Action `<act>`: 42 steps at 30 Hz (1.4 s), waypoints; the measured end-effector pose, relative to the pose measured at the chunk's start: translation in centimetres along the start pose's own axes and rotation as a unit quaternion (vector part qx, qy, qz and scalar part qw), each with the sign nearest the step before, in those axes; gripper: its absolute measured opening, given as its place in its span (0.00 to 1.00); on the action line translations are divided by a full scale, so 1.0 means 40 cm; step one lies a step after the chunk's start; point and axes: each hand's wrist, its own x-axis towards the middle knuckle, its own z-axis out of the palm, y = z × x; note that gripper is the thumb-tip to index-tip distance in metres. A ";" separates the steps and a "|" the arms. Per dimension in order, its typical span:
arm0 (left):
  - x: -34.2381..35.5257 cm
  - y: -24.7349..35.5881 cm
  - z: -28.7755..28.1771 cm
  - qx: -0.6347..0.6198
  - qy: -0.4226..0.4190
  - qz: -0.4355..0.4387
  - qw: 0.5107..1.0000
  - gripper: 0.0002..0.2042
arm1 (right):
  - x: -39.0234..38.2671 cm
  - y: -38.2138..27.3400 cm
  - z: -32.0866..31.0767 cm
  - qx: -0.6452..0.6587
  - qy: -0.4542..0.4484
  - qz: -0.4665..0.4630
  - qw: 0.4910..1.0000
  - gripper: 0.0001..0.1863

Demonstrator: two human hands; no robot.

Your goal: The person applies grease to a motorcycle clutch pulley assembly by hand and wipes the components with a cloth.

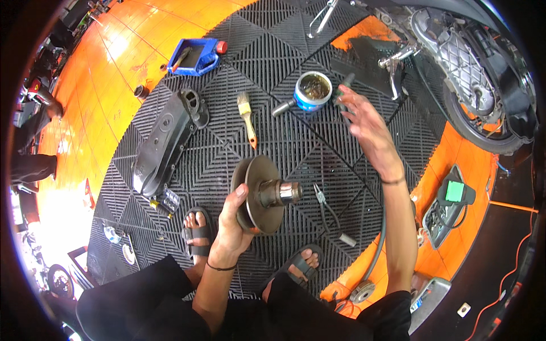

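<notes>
My left hand (232,219) grips a metal scooter drive pulley (266,196) by its round plates, thumb across the rim. The pulley's shiny hub points to the right. Stretched forward, my right hand (367,128) has its fingers apart beside an open tub of brown grease (314,91) with a blue and white side. A slim dark green tool (346,81) shows just beyond those fingertips; whether they touch it I cannot tell. Between the hands and the tub lies a paintbrush (245,116) with pale bristles. Pliers (324,204) rest on the mat right of the pulley.
Left on the black ribbed mat (227,68) lies a long black engine cover (165,133). A blue cut-open container (193,57) stands at the far left. A metal cylinder (282,108) lies by the tub, another socket (348,240) below the pliers. A scooter (455,62) stands far right.
</notes>
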 end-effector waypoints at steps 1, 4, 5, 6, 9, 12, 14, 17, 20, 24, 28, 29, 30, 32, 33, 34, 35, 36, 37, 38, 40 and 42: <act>-0.007 0.003 -0.001 0.007 -0.006 -0.015 1.000 0.31 | -0.041 -0.033 0.037 0.002 -0.010 -0.019 1.000 0.36; -0.017 -0.003 0.003 0.024 -0.032 -0.053 0.998 0.30 | -0.163 -0.068 0.119 -0.076 -0.071 -0.081 0.991 0.36; -0.022 -0.001 0.022 0.035 -0.030 -0.063 0.997 0.30 | -0.198 -0.086 0.137 -0.106 -0.095 -0.101 0.985 0.35; -0.027 0.000 0.038 0.046 -0.027 -0.071 0.996 0.30 | -0.226 -0.097 0.160 -0.115 -0.106 -0.094 0.983 0.34; -0.034 -0.002 0.072 0.034 -0.037 -0.098 0.994 0.29 | -0.270 -0.114 0.209 -0.141 -0.124 -0.094 0.978 0.33; -0.032 -0.011 0.076 -0.001 -0.069 -0.120 0.990 0.27 | -0.291 -0.124 0.235 -0.217 -0.115 -0.108 0.963 0.34; -0.043 -0.019 0.098 -0.040 -0.036 -0.109 0.993 0.26 | -0.312 -0.128 0.252 -0.279 -0.090 -0.107 0.950 0.34; -0.050 -0.023 0.107 -0.074 -0.030 -0.106 0.991 0.25 | -0.338 -0.119 0.275 -0.307 -0.058 -0.102 0.944 0.35; -0.056 -0.026 0.109 -0.101 -0.039 -0.103 0.989 0.24 | -0.353 -0.102 0.294 -0.305 -0.034 -0.094 0.947 0.37; -0.062 -0.030 0.112 -0.080 -0.034 -0.098 0.991 0.23 | -0.359 -0.094 0.300 -0.339 -0.025 -0.093 0.936 0.38; -0.064 -0.038 0.111 -0.079 -0.015 -0.100 0.992 0.23 | -0.366 -0.093 0.301 -0.475 -0.012 -0.114 0.872 0.39; -0.064 -0.039 0.109 -0.072 -0.015 -0.101 0.992 0.23 | -0.370 -0.094 0.303 -0.512 -0.006 -0.121 0.850 0.38; -0.065 -0.040 0.107 -0.064 -0.015 -0.102 0.993 0.24 | -0.373 -0.095 0.304 -0.548 0.000 -0.128 0.827 0.38; -0.066 -0.039 0.108 -0.059 -0.022 -0.107 0.992 0.24 | -0.381 -0.090 0.303 -0.631 0.002 -0.138 0.764 0.37; -0.066 -0.037 0.111 -0.062 -0.029 -0.111 0.991 0.24 | -0.386 -0.086 0.302 -0.670 0.003 -0.143 0.729 0.37; -0.066 -0.035 0.112 -0.064 -0.035 -0.115 0.991 0.24 | -0.392 -0.083 0.302 -0.693 0.006 -0.144 0.706 0.37; -0.065 -0.037 0.110 -0.061 -0.030 -0.117 0.991 0.24 | -0.399 -0.079 0.303 -0.715 0.010 -0.146 0.683 0.38; -0.064 -0.039 0.107 -0.058 -0.025 -0.119 0.991 0.24 | -0.403 -0.075 0.303 -0.737 0.014 -0.148 0.660 0.38; -0.063 -0.040 0.106 -0.054 -0.020 -0.120 0.991 0.25 | -0.406 -0.072 0.301 -0.756 0.017 -0.161 0.635 0.39; -0.062 -0.039 0.106 -0.041 -0.020 -0.125 0.991 0.25 | -0.408 -0.067 0.297 -0.773 0.020 -0.174 0.610 0.40; -0.061 -0.033 0.111 -0.013 -0.021 -0.134 0.991 0.25 | -0.407 -0.067 0.288 -0.811 0.010 -0.203 0.548 0.42; -0.061 -0.027 0.137 0.008 0.023 -0.133 0.991 0.27 | -0.399 -0.090 0.279 -0.850 -0.019 -0.233 0.471 0.43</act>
